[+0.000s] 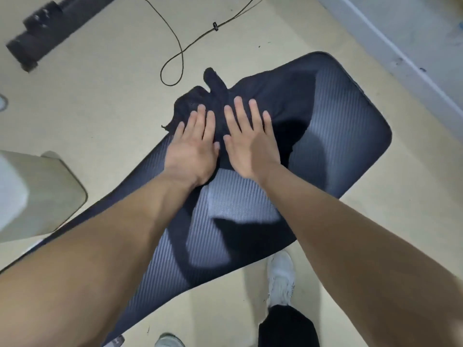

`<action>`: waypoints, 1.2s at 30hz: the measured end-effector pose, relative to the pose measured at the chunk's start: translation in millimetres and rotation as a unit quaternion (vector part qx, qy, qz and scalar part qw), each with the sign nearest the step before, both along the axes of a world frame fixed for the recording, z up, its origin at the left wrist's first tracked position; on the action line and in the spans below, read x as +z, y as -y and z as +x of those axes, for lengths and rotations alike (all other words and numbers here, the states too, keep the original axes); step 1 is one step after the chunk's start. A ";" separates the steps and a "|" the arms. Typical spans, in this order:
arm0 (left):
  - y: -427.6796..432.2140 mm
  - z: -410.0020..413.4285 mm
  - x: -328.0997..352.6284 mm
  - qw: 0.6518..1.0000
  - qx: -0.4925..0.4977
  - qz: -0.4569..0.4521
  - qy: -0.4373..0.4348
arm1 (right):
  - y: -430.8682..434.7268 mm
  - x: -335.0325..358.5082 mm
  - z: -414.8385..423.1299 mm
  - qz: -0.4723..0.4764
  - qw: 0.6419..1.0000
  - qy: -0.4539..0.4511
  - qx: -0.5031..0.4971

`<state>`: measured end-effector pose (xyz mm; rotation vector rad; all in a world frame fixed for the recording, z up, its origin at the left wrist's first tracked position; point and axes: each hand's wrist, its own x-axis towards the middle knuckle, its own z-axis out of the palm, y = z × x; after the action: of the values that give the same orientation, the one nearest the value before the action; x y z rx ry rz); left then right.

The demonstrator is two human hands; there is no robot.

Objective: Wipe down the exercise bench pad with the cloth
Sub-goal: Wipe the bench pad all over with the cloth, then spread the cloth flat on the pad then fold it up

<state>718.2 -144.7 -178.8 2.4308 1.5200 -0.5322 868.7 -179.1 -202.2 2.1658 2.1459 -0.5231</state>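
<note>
Under both palms lies the dark cloth (pixel 213 106), bunched on the ribbed bench pad (pixel 338 136). Left hand (pixel 194 144) and right hand (pixel 246 136) rest flat, side by side, fingers extended and slightly spread; neither grips anything. This open, pressing posture probably spreads load so the cloth drags evenly across the surface. Beyond the fingertips, part of the cloth overhangs the pad's far edge. Farther out, a black cable (pixel 175 46) loops on the floor (pixel 100 96). Nearer than the wrists, bare pad shows.
</note>
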 end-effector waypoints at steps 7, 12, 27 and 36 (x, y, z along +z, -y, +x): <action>152.5 -129.2 23.1 0.990 0.102 -0.065 -0.069 | 129.5 18.9 -143.2 -0.033 0.996 -0.023 0.075; 248.7 -233.9 59.7 0.936 0.289 -0.164 -0.118 | 221.1 36.3 -261.6 -0.144 0.965 -0.129 0.178; 230.4 -423.4 63.0 0.984 0.137 -0.018 0.111 | 159.6 64.3 -361.7 -0.076 0.983 0.023 0.168; 226.0 -452.5 58.1 0.989 0.127 -0.057 -0.055 | 143.4 78.0 -359.6 -0.149 0.980 -0.101 0.090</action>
<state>265.7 -370.7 -120.7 2.1129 1.7575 -0.6881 509.1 -322.5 -124.2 1.8097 2.1606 -1.0127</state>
